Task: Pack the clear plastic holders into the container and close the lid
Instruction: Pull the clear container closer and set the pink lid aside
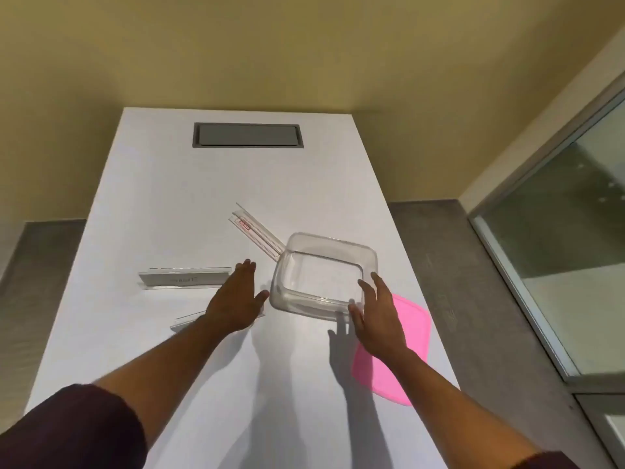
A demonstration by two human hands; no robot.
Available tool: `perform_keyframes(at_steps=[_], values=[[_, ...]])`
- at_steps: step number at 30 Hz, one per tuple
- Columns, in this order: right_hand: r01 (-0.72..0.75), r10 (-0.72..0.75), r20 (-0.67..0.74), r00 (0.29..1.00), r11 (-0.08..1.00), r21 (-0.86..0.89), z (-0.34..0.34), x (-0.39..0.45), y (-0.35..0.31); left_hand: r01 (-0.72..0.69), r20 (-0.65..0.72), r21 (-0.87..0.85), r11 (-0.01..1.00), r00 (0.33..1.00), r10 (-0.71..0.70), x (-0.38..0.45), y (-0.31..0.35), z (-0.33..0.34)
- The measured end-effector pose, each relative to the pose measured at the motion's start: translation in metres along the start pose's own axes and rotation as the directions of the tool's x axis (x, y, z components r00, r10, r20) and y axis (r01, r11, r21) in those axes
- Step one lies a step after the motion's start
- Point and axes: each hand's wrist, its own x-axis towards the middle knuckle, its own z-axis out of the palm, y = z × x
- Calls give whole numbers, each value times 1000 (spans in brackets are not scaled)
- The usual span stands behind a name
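Note:
A clear rectangular plastic container (368, 253) stands open on the white table, with nothing inside it. My right hand (378, 316) is at its near right corner, fingers spread and touching the rim. My left hand (236, 299) hovers flat and open just left of the container. One clear holder with a red label (257, 233) lies behind the container, touching its far left corner. A second clear holder (184, 277) lies to the left. A third holder (186, 320) is mostly hidden under my left wrist. The pink lid (411, 336) lies flat under my right forearm.
The white table (203, 184) runs away from me to a beige wall, with a grey recessed cable hatch (247, 135) at its far end. The table's right edge is close to the pink lid. A glass partition (558, 248) stands on the right.

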Motion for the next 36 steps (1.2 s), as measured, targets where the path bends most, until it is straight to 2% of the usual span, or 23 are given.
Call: perform_keyframes(at_steps=[4,9,15,19,23,28,34,36], values=[[-171,169,30,985,980,101,4,16,12,78,77,-216,973,995,-62,22,23,6],[-255,244,83,966,953,162,12,30,26,242,122,-394,887,970,-210,49,40,18],[-338,311,150,939,917,212,11,38,29,318,147,-364,875,948,-284,66,54,30],[-428,373,227,900,853,298,11,45,30,350,70,-348,870,935,-348,69,56,35],[-499,436,245,866,790,357,1,49,25,340,2,-343,875,932,-362,62,59,34],[-498,446,224,867,753,430,-9,38,18,310,-29,-427,849,934,-356,41,59,31],[-558,517,232,824,669,491,-13,4,14,266,7,-570,777,948,-319,-2,48,26],[-550,513,224,829,674,493,-16,-8,7,244,12,-611,753,954,-299,-17,43,24]])
